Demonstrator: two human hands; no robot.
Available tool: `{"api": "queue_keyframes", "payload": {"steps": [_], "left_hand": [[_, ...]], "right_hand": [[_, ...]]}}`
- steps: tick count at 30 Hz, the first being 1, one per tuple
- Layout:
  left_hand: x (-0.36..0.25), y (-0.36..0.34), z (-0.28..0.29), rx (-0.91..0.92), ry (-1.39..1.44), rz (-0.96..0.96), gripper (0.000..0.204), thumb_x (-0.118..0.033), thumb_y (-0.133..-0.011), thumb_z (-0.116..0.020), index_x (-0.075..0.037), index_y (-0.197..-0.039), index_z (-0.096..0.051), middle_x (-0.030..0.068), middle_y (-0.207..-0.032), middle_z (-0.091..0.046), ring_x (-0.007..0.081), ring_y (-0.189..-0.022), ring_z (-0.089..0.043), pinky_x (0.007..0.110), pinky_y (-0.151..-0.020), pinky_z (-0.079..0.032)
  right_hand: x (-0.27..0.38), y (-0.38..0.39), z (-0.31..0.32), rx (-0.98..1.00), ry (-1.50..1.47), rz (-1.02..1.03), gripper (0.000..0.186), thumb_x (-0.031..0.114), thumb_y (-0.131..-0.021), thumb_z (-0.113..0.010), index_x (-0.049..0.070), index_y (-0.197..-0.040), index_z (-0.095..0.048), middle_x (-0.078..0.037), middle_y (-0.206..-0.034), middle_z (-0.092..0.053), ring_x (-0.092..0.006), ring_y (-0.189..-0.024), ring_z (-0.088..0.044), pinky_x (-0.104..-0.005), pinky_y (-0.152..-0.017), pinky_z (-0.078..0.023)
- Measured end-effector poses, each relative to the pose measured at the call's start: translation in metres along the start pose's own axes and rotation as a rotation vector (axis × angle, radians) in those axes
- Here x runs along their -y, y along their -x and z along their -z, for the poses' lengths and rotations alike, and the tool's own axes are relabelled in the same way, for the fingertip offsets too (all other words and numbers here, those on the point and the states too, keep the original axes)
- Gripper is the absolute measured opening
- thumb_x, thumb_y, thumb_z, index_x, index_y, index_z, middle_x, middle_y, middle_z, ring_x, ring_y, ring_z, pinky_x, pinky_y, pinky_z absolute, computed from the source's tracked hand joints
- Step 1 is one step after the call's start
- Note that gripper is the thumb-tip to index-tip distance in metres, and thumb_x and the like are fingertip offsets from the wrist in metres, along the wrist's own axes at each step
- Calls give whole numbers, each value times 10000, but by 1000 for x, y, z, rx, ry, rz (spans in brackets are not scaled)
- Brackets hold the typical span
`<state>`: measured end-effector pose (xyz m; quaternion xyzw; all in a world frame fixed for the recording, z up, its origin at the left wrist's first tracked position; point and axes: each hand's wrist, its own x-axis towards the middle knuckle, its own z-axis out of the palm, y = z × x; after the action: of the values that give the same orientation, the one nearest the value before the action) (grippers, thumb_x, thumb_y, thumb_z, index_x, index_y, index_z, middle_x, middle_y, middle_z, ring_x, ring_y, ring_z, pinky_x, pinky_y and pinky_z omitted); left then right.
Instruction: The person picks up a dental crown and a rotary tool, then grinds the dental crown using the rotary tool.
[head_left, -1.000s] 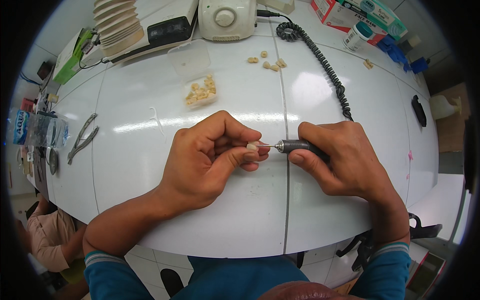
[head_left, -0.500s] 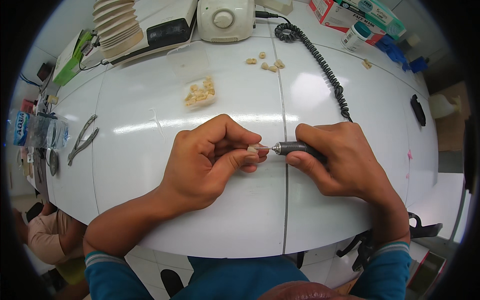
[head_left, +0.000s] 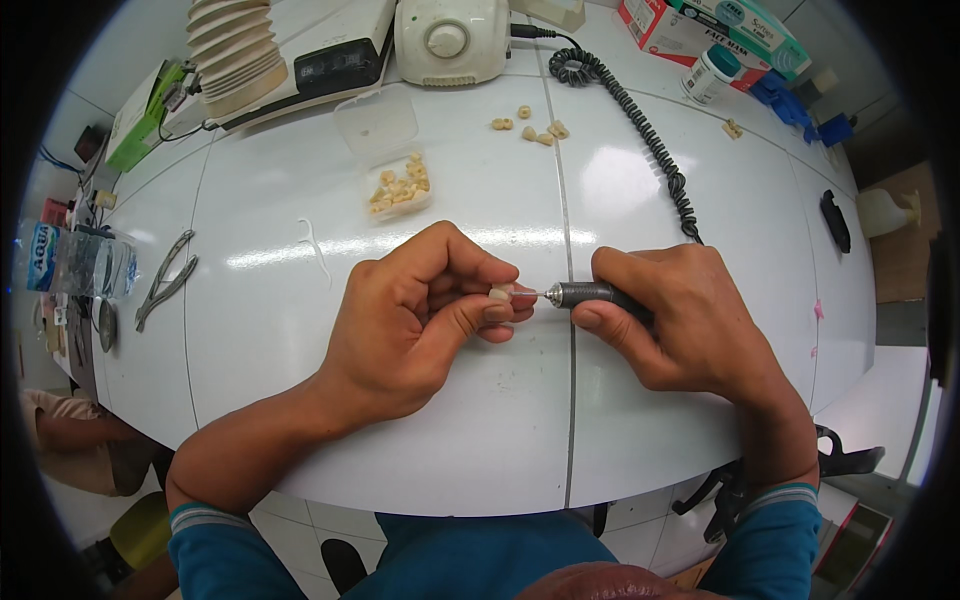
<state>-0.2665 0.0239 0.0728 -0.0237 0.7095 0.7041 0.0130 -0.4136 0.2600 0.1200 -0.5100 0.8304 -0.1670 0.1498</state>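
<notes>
My left hand point(head_left: 415, 330) pinches a small cream tooth-like piece point(head_left: 500, 293) between thumb and fingers. My right hand point(head_left: 680, 320) grips a dark rotary handpiece point(head_left: 585, 294), whose thin metal bit reaches to the piece; whether it touches is hard to tell. A coiled black cord point(head_left: 650, 140) runs from the handpiece back toward a white control box with a dial point(head_left: 450, 40). Behind my hands lie an open clear container point(head_left: 375, 130) of several similar pieces point(head_left: 400, 185), more loose pieces point(head_left: 545, 136), and a thin white item point(head_left: 316, 250).
Pliers point(head_left: 165, 285) and a plastic bottle point(head_left: 75, 260) are left. A white appliance with ribbed hose point(head_left: 235, 50) stands back left; boxes point(head_left: 720, 30), a white jar point(head_left: 710, 75) and blue items point(head_left: 785, 105) back right. A co-worker's arm point(head_left: 80, 435) shows lower left, off the white table point(head_left: 250, 350).
The co-worker at the lower left has shifted, uncovering more of a yellow-green seat. My left hand and the piece have moved very slightly; my right hand still holds the handpiece in much the same place.
</notes>
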Motion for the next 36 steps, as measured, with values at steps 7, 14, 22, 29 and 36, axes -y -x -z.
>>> {"api": "queue_keyframes", "payload": {"steps": [7,14,22,29,36], "left_hand": [[0,0,0,7,-15,-5,133,35,-1115,-631,40,-1244,-597,206,-1200,-777,295,-1207,-793,308,-930,-694],[1,0,0,8,-8,-6,128,40,-1113,-627,45,-1239,-604,206,-1195,-773,296,-1210,-792,309,-936,-698],[1,0,0,13,-24,-20,130,45,-1113,-622,50,-1242,-606,207,-1188,-772,295,-1205,-794,311,-933,-701],[2,0,-1,12,-15,-14,131,44,-1111,-630,46,-1239,-603,205,-1189,-772,288,-1198,-796,305,-923,-699],[1,0,1,16,-36,-23,138,28,-1114,-637,34,-1244,-590,200,-1205,-770,289,-1207,-793,299,-928,-694]], "right_hand": [[1,0,0,4,1,-8,459,447,-1071,-699,44,-854,-663,-183,-652,-652,-420,-603,-657,-513,-593,-467],[0,-1,-1,-3,-2,-12,472,454,-1072,-699,43,-844,-659,-183,-634,-641,-419,-586,-650,-511,-581,-464],[1,0,-1,-5,3,10,462,449,-1070,-703,45,-852,-654,-176,-641,-650,-415,-587,-652,-512,-578,-462],[1,0,-1,4,6,1,459,448,-1069,-706,46,-852,-655,-177,-642,-651,-415,-588,-653,-509,-577,-462],[1,-1,0,5,2,0,464,449,-1070,-702,38,-859,-669,-186,-642,-646,-424,-595,-654,-512,-582,-466]]}}
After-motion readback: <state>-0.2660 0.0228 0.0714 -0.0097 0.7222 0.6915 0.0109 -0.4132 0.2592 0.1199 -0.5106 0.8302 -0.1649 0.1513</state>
